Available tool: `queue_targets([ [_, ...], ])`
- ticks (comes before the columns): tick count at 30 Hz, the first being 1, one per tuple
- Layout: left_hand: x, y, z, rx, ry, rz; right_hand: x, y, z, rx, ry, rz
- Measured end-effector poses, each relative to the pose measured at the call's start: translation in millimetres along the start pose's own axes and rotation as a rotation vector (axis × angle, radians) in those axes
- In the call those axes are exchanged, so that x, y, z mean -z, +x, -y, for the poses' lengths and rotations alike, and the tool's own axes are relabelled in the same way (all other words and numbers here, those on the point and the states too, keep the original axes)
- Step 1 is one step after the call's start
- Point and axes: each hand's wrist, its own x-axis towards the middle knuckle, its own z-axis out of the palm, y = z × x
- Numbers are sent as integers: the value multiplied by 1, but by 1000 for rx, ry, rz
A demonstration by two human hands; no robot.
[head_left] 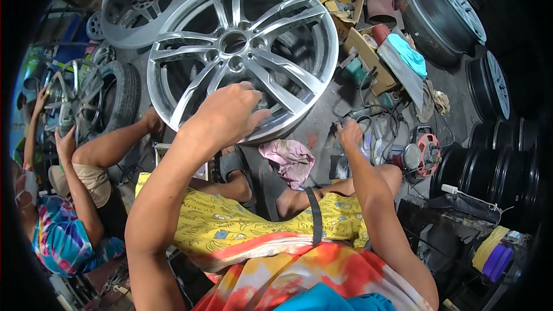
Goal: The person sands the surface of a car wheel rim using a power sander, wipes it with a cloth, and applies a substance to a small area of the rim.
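Observation:
A large silver alloy wheel (296,87) with paired spokes lies face up before me. Over its near part is my left hand (222,114), its thumb held apart from bent fingers and no object visible in it. The fingertips are partly hidden, so whether they touch the spokes is unclear. To the right of the wheel, my right hand (349,135) has its fingers closed around a small dark thing I cannot make out. A crumpled pink cloth (289,162) lies between my hands, below the wheel's near rim.
At left, another person (75,219) handles a wheel (74,95) beside a tyre (120,95). Right of my wheel are a carton of scraps (340,0), a green power tool (380,103) with cords and a red reel (428,152). Dark wheels (484,167) line the right.

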Motion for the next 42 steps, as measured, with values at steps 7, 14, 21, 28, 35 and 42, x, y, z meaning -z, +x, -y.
queue_targets([
  [7, 9, 37, 5, -52, -39, -52, -3, -8, -13, 189, 135, -120],
  [14, -36, 85, 12, -212, 82, -210, 52, -12, 9, 152, 852, -83],
  [21, -1, 78, -42, -367, -428, 130, 155, -37, 47, 154, 1186, 166],
  [28, -18, 99, 37, -185, -268, -196, 206, -57, 85, 175, 1344, 331],
  [35, -31, 103, 57, -166, -170, -31, 243, -67, 123, 209, 1005, 205],
  [42, -18, 100, 52, -70, -129, 242, 237, -57, 146, 314, 875, 103],
])
